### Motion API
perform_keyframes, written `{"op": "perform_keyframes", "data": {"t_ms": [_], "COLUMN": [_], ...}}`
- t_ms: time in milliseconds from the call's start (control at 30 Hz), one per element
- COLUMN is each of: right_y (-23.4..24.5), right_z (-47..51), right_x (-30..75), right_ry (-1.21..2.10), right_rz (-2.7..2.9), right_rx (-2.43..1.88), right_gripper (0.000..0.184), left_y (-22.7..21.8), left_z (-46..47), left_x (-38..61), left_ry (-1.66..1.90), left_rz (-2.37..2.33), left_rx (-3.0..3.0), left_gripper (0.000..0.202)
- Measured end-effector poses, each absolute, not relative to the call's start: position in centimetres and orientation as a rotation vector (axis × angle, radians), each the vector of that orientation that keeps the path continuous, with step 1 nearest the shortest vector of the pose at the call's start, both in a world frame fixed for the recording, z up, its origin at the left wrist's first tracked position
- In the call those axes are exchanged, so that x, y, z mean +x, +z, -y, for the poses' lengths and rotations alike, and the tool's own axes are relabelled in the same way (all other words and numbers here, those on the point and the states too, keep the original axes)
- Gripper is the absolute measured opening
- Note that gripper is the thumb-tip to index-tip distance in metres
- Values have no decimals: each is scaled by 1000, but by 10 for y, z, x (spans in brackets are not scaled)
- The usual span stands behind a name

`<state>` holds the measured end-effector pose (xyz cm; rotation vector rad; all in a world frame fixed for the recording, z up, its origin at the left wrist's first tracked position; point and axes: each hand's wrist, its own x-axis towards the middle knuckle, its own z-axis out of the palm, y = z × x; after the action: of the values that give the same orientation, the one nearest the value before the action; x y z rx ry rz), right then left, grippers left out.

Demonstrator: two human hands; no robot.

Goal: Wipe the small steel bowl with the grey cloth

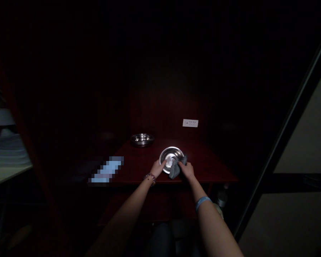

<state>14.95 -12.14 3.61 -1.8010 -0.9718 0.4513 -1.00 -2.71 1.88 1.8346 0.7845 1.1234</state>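
A shiny metal bowl (165, 154) is tilted toward me above the front of the dark red desk (200, 151). My left hand (157, 168) grips its left rim, thumb over the inside edge. In my right hand (186, 169) is a grey cloth (174, 169), bunched at the bowl's right side and hanging over its lower rim. The cloth touches the bowl's inside. Farther back on the left, a stack of similar metal bowls (142, 139) rests on the desk.
A white power socket (190, 123) is set in the back panel. A blurred-out bright screen (107, 172) lies at the desk's left front. Below the desk on the right stands a bottle (222, 197). A pale shelf (10, 173) with stacked items is at far left.
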Motion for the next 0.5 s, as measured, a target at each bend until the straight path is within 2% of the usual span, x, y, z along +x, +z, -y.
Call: {"op": "perform_keyframes", "data": {"t_ms": [500], "right_y": [36], "right_z": [122], "right_x": [150], "right_ry": [467], "right_rz": [990], "right_rx": [-1819], "right_gripper": [30], "left_y": [18], "left_z": [27], "left_x": [-10], "left_ry": [1099], "left_rz": [-789], "left_rx": [1801], "left_gripper": [46]}}
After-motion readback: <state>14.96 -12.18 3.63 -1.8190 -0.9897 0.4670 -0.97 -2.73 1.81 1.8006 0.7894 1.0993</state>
